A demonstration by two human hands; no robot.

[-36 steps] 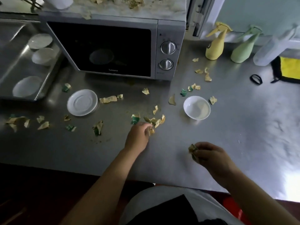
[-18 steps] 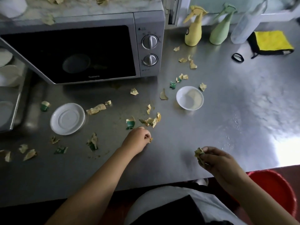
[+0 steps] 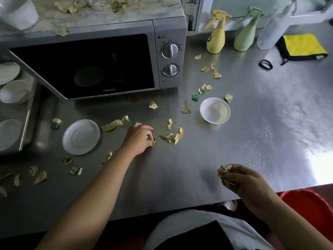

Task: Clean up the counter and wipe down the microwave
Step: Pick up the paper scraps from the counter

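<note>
Scraps are being gathered off the counter (image 3: pixel 252 134), one pinch at a time.

A green-and-yellow scrap (image 3: pixel 152 139) in front of the microwave (image 3: pixel 100 65) is now pinched by the left hand (image 3: pixel 139 137), which half a second ago was closed on a smaller bit nearer the counter edge; the pile (image 3: pixel 173 137) just right of it is left untouched. A crumpled wad (image 3: pixel 222 171) is kept clenched in the right hand (image 3: pixel 241 179), well forward of the microwave. Torn paper is strewn across the counter and the microwave's dusty top, so wiping is judged far off.

Black hair tie (image 3: pixel 265 64), red bucket (image 3: pixel 310 206)
</note>
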